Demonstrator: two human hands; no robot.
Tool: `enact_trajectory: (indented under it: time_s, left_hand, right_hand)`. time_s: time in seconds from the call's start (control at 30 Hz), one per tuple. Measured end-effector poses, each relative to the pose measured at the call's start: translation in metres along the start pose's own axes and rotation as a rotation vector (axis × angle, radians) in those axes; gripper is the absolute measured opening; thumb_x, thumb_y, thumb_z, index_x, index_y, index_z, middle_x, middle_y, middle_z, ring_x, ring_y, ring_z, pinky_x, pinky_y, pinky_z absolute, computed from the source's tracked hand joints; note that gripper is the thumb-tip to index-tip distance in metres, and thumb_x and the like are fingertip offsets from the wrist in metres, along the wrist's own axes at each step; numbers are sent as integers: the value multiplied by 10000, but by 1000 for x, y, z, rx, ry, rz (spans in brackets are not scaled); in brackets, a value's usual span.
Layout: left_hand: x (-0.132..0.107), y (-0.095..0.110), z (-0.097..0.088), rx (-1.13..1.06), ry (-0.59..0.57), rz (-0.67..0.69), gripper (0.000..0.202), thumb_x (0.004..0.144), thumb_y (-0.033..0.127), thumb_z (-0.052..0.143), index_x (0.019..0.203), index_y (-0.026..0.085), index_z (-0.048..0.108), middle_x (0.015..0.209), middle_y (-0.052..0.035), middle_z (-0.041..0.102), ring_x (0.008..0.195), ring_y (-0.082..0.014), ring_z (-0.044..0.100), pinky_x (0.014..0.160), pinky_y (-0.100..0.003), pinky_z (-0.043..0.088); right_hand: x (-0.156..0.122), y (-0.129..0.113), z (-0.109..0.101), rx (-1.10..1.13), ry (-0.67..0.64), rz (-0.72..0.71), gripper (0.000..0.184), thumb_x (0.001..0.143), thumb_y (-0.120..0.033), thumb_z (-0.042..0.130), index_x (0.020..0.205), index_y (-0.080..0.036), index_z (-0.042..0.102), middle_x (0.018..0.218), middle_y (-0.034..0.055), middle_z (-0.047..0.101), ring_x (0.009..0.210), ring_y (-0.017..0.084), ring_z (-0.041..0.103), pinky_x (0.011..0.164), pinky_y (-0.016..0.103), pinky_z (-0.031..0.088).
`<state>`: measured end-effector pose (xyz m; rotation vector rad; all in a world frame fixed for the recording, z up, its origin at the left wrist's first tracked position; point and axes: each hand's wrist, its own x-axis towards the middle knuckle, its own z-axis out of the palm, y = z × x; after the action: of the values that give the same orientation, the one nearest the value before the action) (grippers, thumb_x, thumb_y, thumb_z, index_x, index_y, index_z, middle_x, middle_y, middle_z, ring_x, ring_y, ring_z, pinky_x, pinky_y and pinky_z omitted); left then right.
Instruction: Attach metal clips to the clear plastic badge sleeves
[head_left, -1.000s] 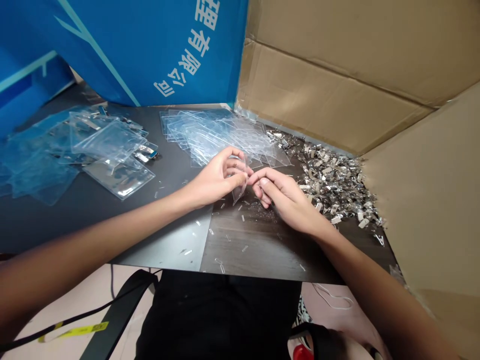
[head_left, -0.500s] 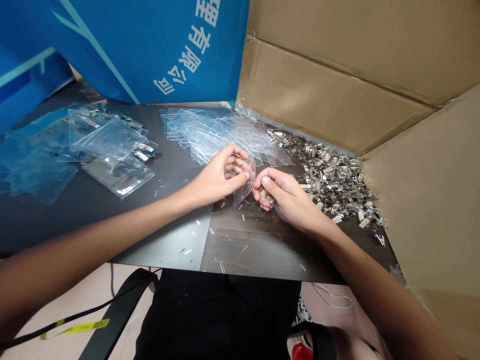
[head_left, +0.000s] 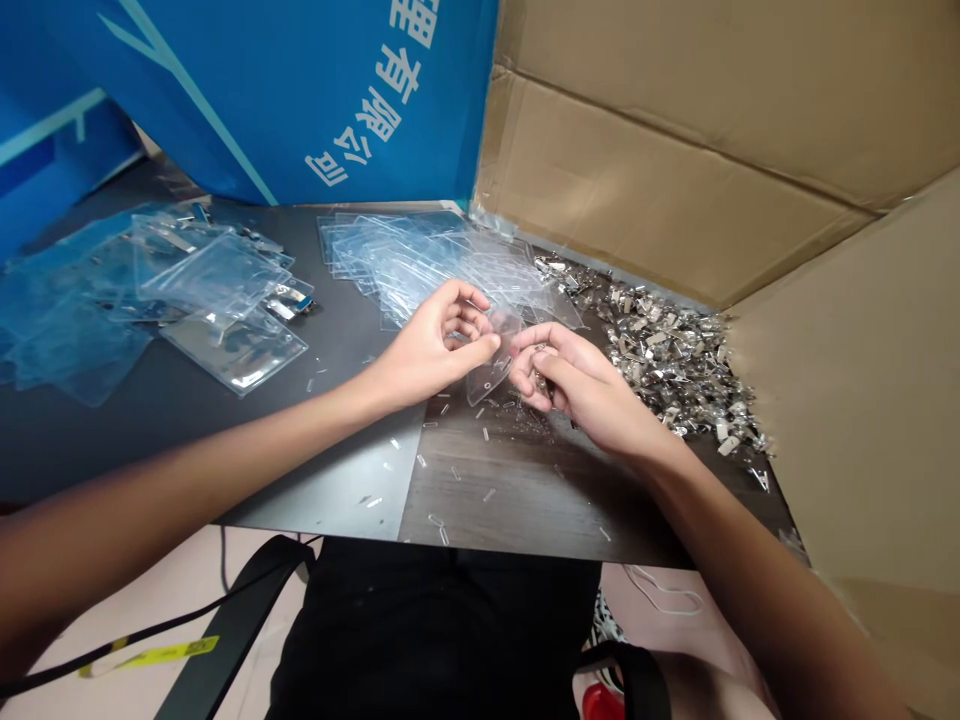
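My left hand (head_left: 442,340) pinches a clear plastic badge sleeve (head_left: 486,384) between thumb and fingers; the sleeve is bent and has small slots along its edge. Close by on the right, my right hand (head_left: 581,378) is curled, thumb against the fingers, around a small metal badge clip (head_left: 541,382) that is mostly hidden. The fingertips of that hand are at the sleeve's right edge. Behind both hands lies a spread stack of clear sleeves (head_left: 420,260). A heap of metal badge clips (head_left: 667,350) is to the right of my right hand.
Sleeves with clips attached (head_left: 232,350) are piled at the left of the table (head_left: 495,520). Tiny clear plastic scraps (head_left: 437,522) are scattered near the front edge. A blue panel (head_left: 300,100) and cardboard walls (head_left: 675,150) enclose the back and right.
My right hand has loosened its fingers a little and turned, showing bits of metal between them. The sleeve in my left hand has tilted and shifted slightly.
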<state>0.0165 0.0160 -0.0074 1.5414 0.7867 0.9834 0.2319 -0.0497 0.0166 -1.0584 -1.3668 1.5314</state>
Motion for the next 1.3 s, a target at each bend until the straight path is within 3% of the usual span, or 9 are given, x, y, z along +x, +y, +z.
enact_trajectory:
  time_s: [0.1,0.17,0.33,0.53,0.93,1.3]
  left_hand:
    - [0,0,1,-9,16,6,467,810,285,883,1159,222,581,1051,-38,675,962,-180,645,865,-329,564]
    - [0,1,1,-2,22,4,479,807,311,888,1162,222,579,1047,-37,664,970,-185,642,860,-330,559]
    - [-1,2,0,44,26,-6,462,829,340,877,1165,226,583,1014,-27,619,959,-187,619,808,-317,525]
    - [-1,1,2,74,23,1,485,836,364,867,1190,231,563,965,-7,566,892,-178,582,756,-314,487]
    - [-3,7,2,157,-27,-22,487,858,434,899,1151,231,567,891,17,516,790,-160,526,690,-303,461]
    - [-3,6,3,148,-40,-22,474,858,436,897,1111,232,552,917,8,516,818,-160,529,681,-294,460]
  right_hand:
    - [-1,2,0,-25,-38,15,98,1101,-310,611,1070,-237,553,846,1,733,625,109,559,607,289,421]
    - [0,3,-1,-46,-37,6,152,1071,-355,675,1050,-221,607,906,27,758,654,110,591,609,285,440]
    - [2,0,-2,-146,36,3,203,985,-389,792,983,-191,748,714,-14,680,623,115,568,603,275,444]
    - [-2,-7,1,-190,24,-3,188,923,-377,845,915,-193,805,712,1,723,619,123,613,613,280,502]
    - [-2,-1,3,-233,130,-26,283,833,-415,973,862,-187,808,772,25,753,633,141,658,578,282,526]
    - [-2,-2,2,-272,113,-65,248,866,-391,953,877,-188,811,810,36,772,651,154,669,653,319,581]
